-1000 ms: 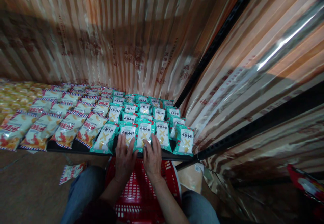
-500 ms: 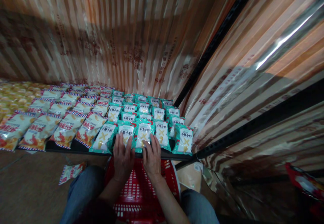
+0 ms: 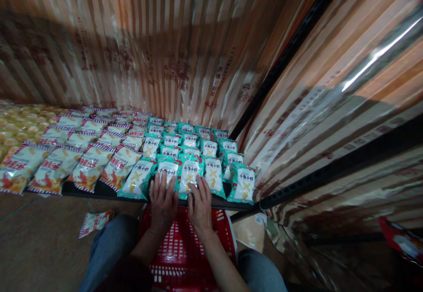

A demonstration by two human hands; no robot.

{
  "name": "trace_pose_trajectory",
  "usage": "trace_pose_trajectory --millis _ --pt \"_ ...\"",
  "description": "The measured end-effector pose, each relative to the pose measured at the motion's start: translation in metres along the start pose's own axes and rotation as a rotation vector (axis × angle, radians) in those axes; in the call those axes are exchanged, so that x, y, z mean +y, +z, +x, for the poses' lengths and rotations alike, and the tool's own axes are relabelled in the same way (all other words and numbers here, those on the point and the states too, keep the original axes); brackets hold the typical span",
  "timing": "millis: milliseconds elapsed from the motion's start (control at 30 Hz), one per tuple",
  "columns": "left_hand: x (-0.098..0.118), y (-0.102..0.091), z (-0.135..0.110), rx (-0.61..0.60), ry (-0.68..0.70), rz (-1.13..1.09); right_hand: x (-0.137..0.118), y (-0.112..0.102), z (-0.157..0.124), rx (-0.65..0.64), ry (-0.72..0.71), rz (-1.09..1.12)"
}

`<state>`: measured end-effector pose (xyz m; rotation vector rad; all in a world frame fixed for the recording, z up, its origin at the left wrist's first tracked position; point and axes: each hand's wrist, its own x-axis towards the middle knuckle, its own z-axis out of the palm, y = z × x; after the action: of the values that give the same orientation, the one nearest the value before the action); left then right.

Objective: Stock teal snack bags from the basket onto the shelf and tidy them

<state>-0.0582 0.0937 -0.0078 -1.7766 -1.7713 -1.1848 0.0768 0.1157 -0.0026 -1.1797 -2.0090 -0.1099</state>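
Observation:
Several teal and white snack bags [image 3: 151,147] lie in rows on a dark shelf [image 3: 109,194]. My left hand [image 3: 162,206] rests with stretched fingers on the lower part of one front-row snack bag [image 3: 167,168]. Beside it, my right hand [image 3: 200,206] is open, its fingers at the lower right of the neighbouring snack bag [image 3: 190,173] and close to the bag on its right [image 3: 214,175]. Both hands hide the bottoms of these bags. Beneath my forearms, between my knees, is a red plastic basket [image 3: 178,248].
Red, white and blue snack bags [image 3: 87,166] fill the shelf's left, with yellow wrapped items [image 3: 23,122] beyond. One snack bag [image 3: 95,223] lies on the floor. Black shelf posts [image 3: 274,72] and plastic-wrapped striped sheeting [image 3: 185,41] enclose the back and right.
The view has shifted slightly, so everything sits a little further right. Both hands keep nearly the same place on the front bags.

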Motion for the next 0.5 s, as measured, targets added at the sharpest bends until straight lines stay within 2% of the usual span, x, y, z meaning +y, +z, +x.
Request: trace_pose_trajectory --millis 300,400,500 --pt "0.002 0.001 -0.007 -0.037 0.004 0.044 -0.001 -0.002 -0.002 -0.001 -0.029 -0.021" --pt "0.003 -0.007 -0.006 -0.027 0.004 0.039 -0.007 -0.006 0.0 0.002 -0.064 -0.022" --pt "-0.001 -0.025 0.0 0.045 -0.061 0.074 -0.014 -0.006 0.001 -0.018 -0.095 -0.026"
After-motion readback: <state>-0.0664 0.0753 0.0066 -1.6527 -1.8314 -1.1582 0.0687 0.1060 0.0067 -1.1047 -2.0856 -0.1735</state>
